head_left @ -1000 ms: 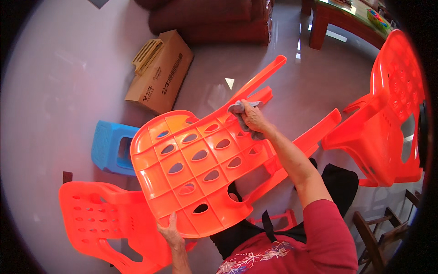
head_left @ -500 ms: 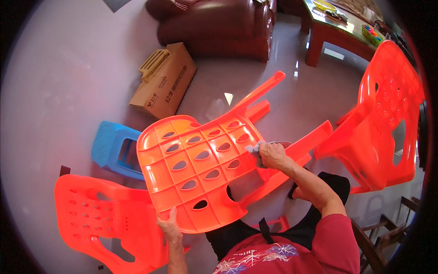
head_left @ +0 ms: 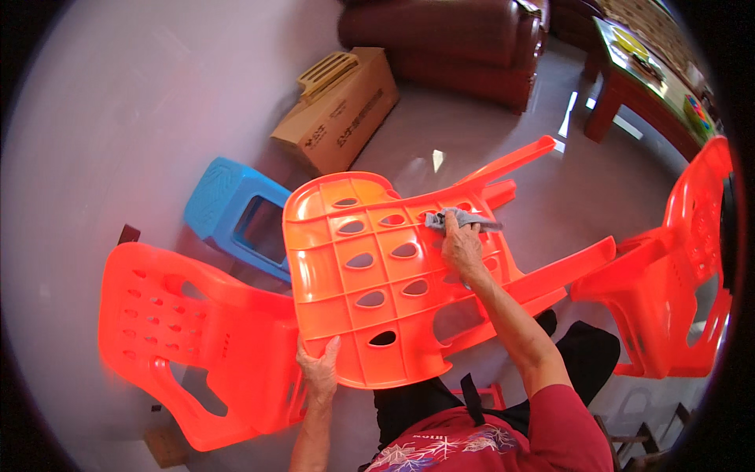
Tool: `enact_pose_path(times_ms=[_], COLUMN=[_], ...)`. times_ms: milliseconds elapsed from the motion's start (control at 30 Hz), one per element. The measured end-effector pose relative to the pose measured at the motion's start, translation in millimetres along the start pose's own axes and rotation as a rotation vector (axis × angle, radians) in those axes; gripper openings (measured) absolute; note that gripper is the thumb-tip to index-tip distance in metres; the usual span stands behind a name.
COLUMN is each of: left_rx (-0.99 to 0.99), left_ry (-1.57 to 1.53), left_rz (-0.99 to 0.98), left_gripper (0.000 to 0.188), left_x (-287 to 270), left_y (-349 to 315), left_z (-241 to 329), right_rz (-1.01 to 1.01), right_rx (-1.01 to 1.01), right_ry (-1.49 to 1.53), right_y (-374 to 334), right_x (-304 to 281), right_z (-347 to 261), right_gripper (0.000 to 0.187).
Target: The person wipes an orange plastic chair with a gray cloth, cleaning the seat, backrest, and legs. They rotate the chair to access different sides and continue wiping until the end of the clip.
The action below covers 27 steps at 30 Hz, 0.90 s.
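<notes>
A bright orange-red plastic chair (head_left: 334, 315) lies tipped across my lap. Its ribbed underside, pierced with eye-shaped holes, faces up, and its legs point right. My left hand (head_left: 319, 371) grips the near left edge, thumb on top and fingers hidden beneath. With my right hand (head_left: 464, 250) I press a crumpled grey cloth (head_left: 452, 220) onto the ribs near the far legs. Part of the cloth hangs to the right of my fingers.
Similar red chairs stand at left (head_left: 252, 354) and right (head_left: 645, 315). Beyond the left one sits a blue plastic stool (head_left: 216, 197). Farther off are a cardboard box (head_left: 346, 118) with a yellow slatted piece (head_left: 326, 75) on it, a dark red sofa (head_left: 440, 39) and a wooden table (head_left: 621, 106).
My right hand has carried the cloth away from me, from the near leg's base to the far ribs. My left hand keeps its grip. The whole view has shifted.
</notes>
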<state>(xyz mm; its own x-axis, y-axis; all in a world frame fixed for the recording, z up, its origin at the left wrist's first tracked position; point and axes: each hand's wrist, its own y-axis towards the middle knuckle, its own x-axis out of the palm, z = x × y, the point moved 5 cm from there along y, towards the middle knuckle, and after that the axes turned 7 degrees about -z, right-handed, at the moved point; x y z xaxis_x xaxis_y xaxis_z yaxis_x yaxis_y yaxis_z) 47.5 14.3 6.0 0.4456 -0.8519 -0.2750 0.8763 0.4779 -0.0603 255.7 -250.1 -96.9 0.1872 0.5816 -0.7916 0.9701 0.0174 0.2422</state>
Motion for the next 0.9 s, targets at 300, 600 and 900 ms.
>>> enact_pose_path(times_ms=[300,600,900], left_rx=[0.022,0.058,0.048], left_ry=[0.143,0.042,0.077], left_rz=[-0.101,-0.090,-0.101], left_gripper=[0.047,0.041,0.041], left_x=[4.0,-3.1,-4.0], left_y=[7.5,8.6,13.7], left_z=[6.1,-9.5,-9.8], right_rz=[-0.376,-0.028,0.033], right_rx=[-0.439,-0.292,0.294], right_ry=[0.507,0.222,-0.298], right_y=[-17.6,47.1,79.8], right_x=[10.6,2.9,-19.1], right_z=[-181.0,-109.5,79.1], right_gripper=[0.039,0.016,0.021])
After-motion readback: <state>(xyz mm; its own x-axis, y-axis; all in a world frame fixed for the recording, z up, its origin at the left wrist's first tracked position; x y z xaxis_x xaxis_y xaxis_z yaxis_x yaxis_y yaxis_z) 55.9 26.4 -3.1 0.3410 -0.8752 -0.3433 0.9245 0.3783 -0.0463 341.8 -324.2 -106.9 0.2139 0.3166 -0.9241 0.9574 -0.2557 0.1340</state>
